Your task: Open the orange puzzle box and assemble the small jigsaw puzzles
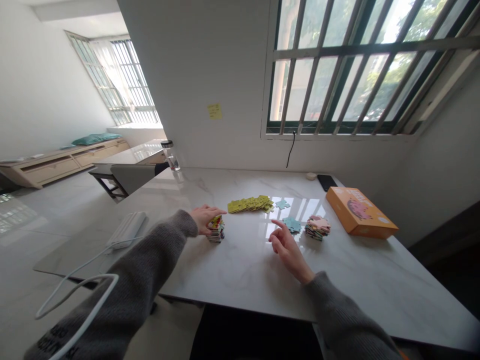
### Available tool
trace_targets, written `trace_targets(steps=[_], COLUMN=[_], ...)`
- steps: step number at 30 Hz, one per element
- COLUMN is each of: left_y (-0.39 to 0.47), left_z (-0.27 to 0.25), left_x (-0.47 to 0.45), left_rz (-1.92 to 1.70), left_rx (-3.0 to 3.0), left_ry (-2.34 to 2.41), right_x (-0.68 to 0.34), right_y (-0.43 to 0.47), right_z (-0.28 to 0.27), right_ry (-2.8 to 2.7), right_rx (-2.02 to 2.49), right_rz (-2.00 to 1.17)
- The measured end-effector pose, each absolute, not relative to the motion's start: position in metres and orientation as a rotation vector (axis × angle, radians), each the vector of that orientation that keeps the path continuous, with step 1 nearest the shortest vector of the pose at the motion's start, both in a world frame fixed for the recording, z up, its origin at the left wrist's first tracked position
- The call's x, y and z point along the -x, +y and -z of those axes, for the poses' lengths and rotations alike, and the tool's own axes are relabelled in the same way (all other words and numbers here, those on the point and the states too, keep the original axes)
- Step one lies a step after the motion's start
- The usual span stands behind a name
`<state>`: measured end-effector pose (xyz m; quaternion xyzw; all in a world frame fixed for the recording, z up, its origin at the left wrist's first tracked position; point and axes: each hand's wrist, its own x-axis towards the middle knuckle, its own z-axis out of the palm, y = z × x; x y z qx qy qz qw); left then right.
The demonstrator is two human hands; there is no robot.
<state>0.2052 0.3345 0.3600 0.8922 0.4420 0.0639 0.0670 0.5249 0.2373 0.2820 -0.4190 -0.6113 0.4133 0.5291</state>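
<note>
My left hand (204, 218) is at a tall stack of puzzle pieces (215, 234), its thumb on the near side and its fingers reaching over the top. My right hand (288, 248) hovers over the table with the index finger pointing out and the others loosely curled; nothing shows in it. Just beyond that hand lie light blue puzzle pieces (293, 225). Beside them stands a shorter stack of puzzle pieces (318, 227), a pinkish one on top. Between and beyond my hands, yellow-green puzzle pieces (250, 204) overlap in a fanned row, with a single light blue piece (282, 204) at its right end.
An orange box (360, 212) sits at the table's right, with a dark phone (327, 182) and a small white round object (311, 176) behind it. A glass bottle (171, 156) stands at the far left corner. A white power strip (129, 229) and cable lie left.
</note>
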Motion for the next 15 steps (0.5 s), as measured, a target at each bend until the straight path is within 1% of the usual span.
trace_targets(steps=[2,7,11,15], left_y=[0.34,0.351,0.359,0.361], left_z=[-0.356,-0.35,-0.35,-0.347], left_x=[-0.206,-0.208,-0.208,-0.207], left_rz=[-0.201,-0.375,-0.272,-0.161], left_rx=[-2.676,-2.574,-2.582,-2.62], left_ry=[1.287,1.106,1.025,1.069], right_x=[-0.525,-0.526,-0.527,-0.526], right_y=[0.237,0.237,0.237,0.237], right_z=[-0.282,-0.283,-0.283,-0.283], right_ry=[-1.455,-1.461,-1.457,-1.465], right_rx=[0.997,0.997,0.989,0.994], right_rz=[-0.991,-0.997,-1.004,-1.013])
